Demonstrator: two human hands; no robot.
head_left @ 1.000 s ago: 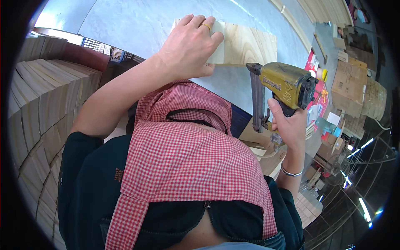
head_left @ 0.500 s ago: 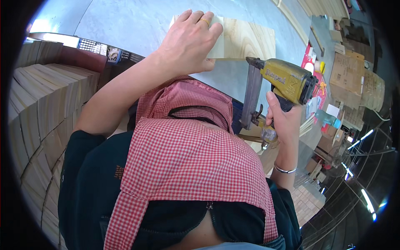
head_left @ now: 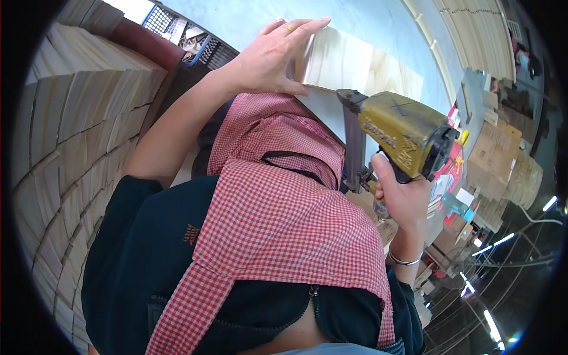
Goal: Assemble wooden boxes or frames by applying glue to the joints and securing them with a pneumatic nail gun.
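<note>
A pale wooden board [head_left: 361, 62] lies on the bluish-grey worktop [head_left: 378, 23]. My left hand [head_left: 266, 59] spans its left end, fingertips at the far corner and thumb at the near edge, gripping it. Part of that end is hidden behind the palm. In my right hand [head_left: 402, 198] is a yellow and black nail gun [head_left: 405, 127], fingers wrapped round its handle. Its dark nose points left, close to the board's near edge and right of my left thumb; whether it touches the wood I cannot tell.
Tall stacks of wooden boards [head_left: 83, 100] stand at my left. Beside them, baskets [head_left: 204, 50] hold small items. More wooden strips [head_left: 473, 35] are piled at the far right, with cardboard boxes [head_left: 488, 151] beyond. A bluish bottle [head_left: 455, 205] stands on the right.
The view has shifted, so the board sits further right. My left hand has moved from lying over the board to its left end. The nail gun appears larger and nearer the left hand.
</note>
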